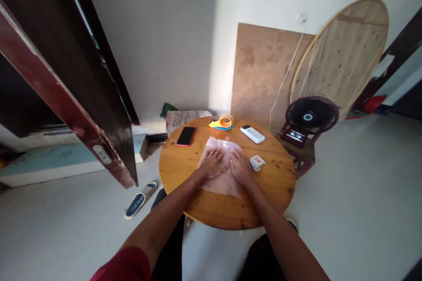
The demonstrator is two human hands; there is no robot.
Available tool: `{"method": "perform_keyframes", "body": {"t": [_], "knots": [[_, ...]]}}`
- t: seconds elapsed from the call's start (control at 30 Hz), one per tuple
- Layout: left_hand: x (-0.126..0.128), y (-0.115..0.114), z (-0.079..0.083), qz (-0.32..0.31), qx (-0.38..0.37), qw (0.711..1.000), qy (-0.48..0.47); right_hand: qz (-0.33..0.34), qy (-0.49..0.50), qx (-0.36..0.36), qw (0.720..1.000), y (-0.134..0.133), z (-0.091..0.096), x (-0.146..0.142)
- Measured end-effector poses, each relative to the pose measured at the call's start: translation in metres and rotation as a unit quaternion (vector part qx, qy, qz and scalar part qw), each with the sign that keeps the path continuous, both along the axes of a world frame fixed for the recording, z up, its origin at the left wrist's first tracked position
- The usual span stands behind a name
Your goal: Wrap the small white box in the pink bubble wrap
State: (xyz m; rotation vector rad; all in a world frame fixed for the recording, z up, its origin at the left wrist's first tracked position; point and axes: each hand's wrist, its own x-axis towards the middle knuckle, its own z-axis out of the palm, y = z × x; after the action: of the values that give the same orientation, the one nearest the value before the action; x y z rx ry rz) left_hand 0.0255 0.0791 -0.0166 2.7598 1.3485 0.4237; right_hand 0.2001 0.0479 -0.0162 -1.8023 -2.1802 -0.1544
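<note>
A sheet of bubble wrap lies flat on a round wooden table. My left hand rests on its left half, palm down with the fingers spread. On the sheet's right edge lies my right hand, fingers stretched forward and pressing down. Just right of that hand is a small white box with orange print. Beyond the sheet stands a yellow and blue tape dispenser. A white remote control is at the back right, and a phone with a red edge at the back left.
A dark fan stands on a wooden stool right of the table. Behind, a brown board and a large round wooden top lean on the wall. An open door is at left, with a slipper on the floor.
</note>
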Motion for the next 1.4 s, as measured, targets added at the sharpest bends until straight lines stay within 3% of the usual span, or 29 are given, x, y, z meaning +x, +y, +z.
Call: {"method": "perform_keyframes", "body": {"t": [0.23, 0.4, 0.77, 1.4], "knots": [[0.002, 0.002, -0.004, 0.001, -0.010, 1.000, 0.011, 0.037, -0.011, -0.020, 0.999, -0.036, 0.003, 0.002], [0.001, 0.004, -0.004, 0.003, -0.025, 0.999, 0.036, 0.025, -0.009, -0.013, 1.000, -0.054, 0.002, 0.000], [0.004, 0.010, -0.006, 0.016, -0.018, 0.995, 0.092, 0.024, 0.030, 0.002, 0.999, -0.054, -0.003, 0.005], [0.002, 0.016, -0.011, -0.004, -0.012, 0.999, 0.045, 0.012, 0.005, -0.012, 1.000, -0.055, 0.006, -0.002]]}}
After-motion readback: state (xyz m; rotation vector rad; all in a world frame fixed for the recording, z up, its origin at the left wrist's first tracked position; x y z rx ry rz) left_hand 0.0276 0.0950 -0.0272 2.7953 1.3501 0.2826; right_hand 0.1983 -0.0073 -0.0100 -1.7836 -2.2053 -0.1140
